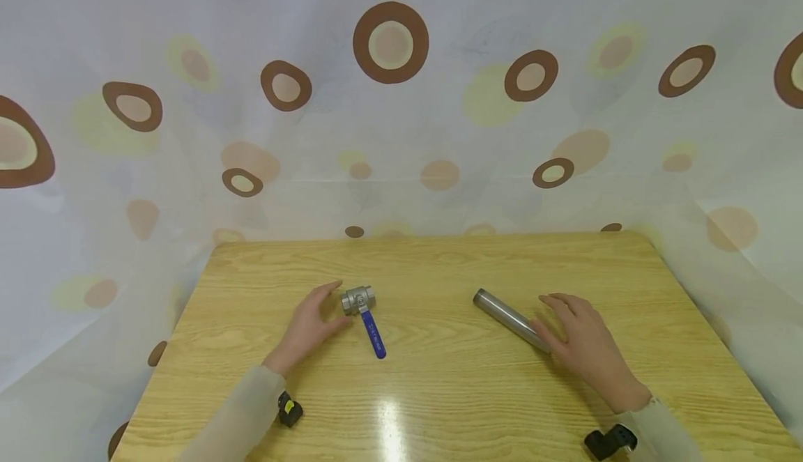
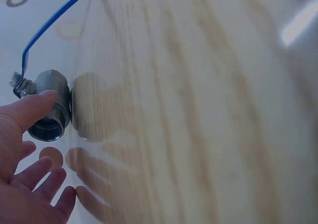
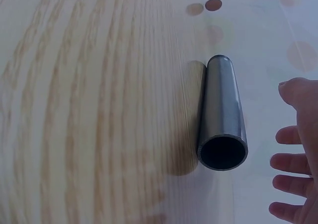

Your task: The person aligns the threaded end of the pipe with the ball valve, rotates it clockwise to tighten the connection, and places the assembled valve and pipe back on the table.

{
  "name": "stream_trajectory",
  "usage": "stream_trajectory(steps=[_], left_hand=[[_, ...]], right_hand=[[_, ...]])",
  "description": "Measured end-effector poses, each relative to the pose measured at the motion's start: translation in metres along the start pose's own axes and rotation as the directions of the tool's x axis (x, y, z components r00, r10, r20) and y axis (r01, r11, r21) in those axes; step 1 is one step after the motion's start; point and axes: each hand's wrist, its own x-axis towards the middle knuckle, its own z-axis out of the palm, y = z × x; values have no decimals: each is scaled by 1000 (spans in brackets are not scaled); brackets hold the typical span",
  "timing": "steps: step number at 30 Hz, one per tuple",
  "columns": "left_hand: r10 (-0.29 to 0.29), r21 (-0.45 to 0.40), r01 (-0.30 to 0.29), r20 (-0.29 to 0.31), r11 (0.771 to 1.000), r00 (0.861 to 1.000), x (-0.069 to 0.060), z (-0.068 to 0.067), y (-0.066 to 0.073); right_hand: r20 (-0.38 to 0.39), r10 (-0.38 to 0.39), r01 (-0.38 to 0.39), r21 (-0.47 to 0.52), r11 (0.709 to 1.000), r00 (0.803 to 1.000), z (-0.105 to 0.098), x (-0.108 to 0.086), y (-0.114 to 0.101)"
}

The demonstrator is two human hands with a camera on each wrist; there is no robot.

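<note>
The valve (image 1: pixel 362 306) lies just beside my left hand (image 1: pixel 310 324), the pipe (image 1: pixel 508 318) beside my right hand (image 1: pixel 586 340); these 2 hands are loosely spread, empty.

Silvery metal on the ball valve (image 1: pixel 359 299) here, left of centre in the head view, its lever handle (image 1: pixel 374 336) coated in what looks like smooth blue plastic, while right of centre the metal pipe (image 1: pixel 508 318) gleams smooth. Below, the tabletop (image 1: pixel 439 392) shows wood grain under a glossy sheen, glaring at bottom centre, and up top hangs a matt printed sheet (image 1: pixel 389 134), lightly creased.
</note>
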Motion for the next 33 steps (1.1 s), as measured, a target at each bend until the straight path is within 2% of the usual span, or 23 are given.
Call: stream_trajectory(steps=[7,12,23,28,33], left_hand=[[-10,-38,10,1,999,1000,6,3,-6],[-33,-102,33,2,994,999,9,5,-6],[-30,-178,40,55,983,998,14,9,-3],[-51,-178,59,52,982,997,15,11,-2],[-33,-157,40,47,987,998,17,13,-2]], right_hand=[[18,32,-32,35,999,999,0,1,-3],[19,38,-39,36,999,999,2,1,-3],[3,32,-32,45,998,999,5,2,-2],[9,35,-36,46,998,999,4,1,-1],[1,28,-28,46,999,1000,5,0,0]])
